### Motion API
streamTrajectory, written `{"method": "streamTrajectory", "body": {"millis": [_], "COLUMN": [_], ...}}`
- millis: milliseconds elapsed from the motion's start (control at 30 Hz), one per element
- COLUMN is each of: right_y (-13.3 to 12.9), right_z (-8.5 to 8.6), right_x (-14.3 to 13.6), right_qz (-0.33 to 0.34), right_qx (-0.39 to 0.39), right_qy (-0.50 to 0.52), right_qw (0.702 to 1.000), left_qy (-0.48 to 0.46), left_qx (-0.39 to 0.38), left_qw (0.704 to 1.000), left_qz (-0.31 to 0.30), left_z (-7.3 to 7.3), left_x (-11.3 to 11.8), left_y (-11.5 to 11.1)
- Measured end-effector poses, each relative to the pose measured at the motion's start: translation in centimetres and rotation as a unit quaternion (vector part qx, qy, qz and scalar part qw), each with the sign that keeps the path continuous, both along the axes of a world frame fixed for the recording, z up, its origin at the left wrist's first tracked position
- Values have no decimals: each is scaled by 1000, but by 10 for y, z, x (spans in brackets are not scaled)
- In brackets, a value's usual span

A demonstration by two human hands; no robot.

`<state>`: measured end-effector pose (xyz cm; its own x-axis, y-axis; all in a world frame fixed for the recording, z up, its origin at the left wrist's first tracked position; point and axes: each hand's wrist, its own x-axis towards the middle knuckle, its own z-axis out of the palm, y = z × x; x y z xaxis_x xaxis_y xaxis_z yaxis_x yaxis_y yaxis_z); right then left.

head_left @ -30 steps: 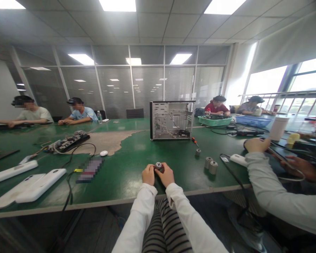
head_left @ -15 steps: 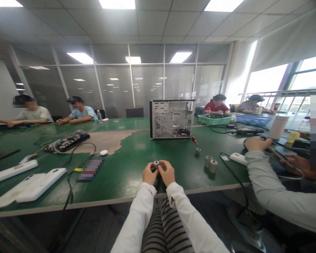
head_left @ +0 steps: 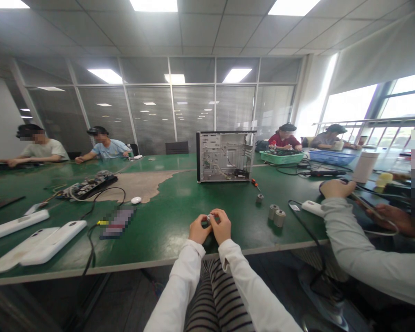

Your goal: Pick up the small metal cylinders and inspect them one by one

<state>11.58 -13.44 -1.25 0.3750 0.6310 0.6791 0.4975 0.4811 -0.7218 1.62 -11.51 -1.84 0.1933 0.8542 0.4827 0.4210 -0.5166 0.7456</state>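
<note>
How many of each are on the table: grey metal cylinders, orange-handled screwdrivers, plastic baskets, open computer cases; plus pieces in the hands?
Grey metal cylinders: 3
Small silver metal piece, held: 1
Orange-handled screwdriver: 1
Green plastic basket: 1
Blue plastic basket: 1
Open computer case: 1
Total: 8

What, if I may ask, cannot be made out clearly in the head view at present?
In the head view:
- Metal part: mostly hidden by the fingers of the left hand and right hand; its shape and the left hand's exact grip are too small to tell.
- Label: too small to read.
- Neighbour's sleeve: cut off by the right edge.
- Green basket: its wall hides the bottom inside.
</note>
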Motion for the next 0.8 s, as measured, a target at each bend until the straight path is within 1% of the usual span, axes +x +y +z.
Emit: {"method": "streamTrajectory", "body": {"millis": [133, 200, 267, 400, 567, 667, 800], "right_y": [-1, 0, 3, 10, 15, 15, 15], "right_z": [2, 0, -4, -13, -20, -21, -23], "right_x": [1, 2, 4, 7, 16, 22, 28], "right_qz": [-12, -29, -35, -30, -28, -40, -55], "right_qx": [12, -3, -38, -123, -147, -162, -193], "right_qy": [12, 21, 19, -26, -76, -113, -181], "right_qw": [1000, 999, 998, 992, 986, 979, 963], "left_qy": [-5, -16, -33, -63, -69, -73, -106], "left_qx": [-1, -5, -12, -23, -19, -30, -35], "left_qw": [1000, 1000, 999, 995, 988, 986, 984], "left_qz": [-2, 2, 16, 75, 136, 149, 140], "left_z": [0, 0, 0, -2, -5, -5, -6], "left_x": [1, 2, 1, -2, -5, -5, -5], "left_y": [-1, 0, 1, 5, 7, 8, 10]}}
